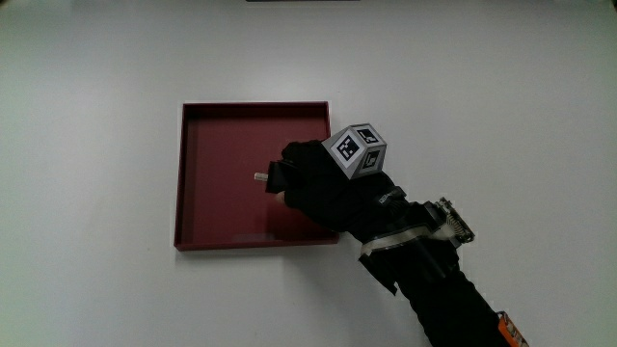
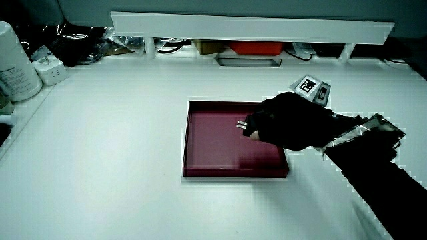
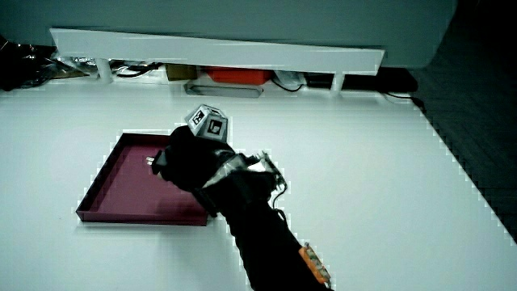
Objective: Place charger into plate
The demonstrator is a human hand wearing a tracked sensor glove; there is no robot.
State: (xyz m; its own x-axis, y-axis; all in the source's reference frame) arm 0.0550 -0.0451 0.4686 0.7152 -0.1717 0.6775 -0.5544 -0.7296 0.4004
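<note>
A dark red square plate with a low rim lies on the white table, also seen in both side views as the plate and the plate. The gloved hand reaches over the plate's edge, its fingers curled around a small dark charger whose metal prongs stick out over the plate's middle. In both side views the charger and the charger show at the fingertips, just above the plate's floor. The patterned cube sits on the back of the hand.
A low white partition runs along the table's edge farthest from the person, with cables and boxes under it. A white cylinder and a white adapter stand at a table corner near the partition.
</note>
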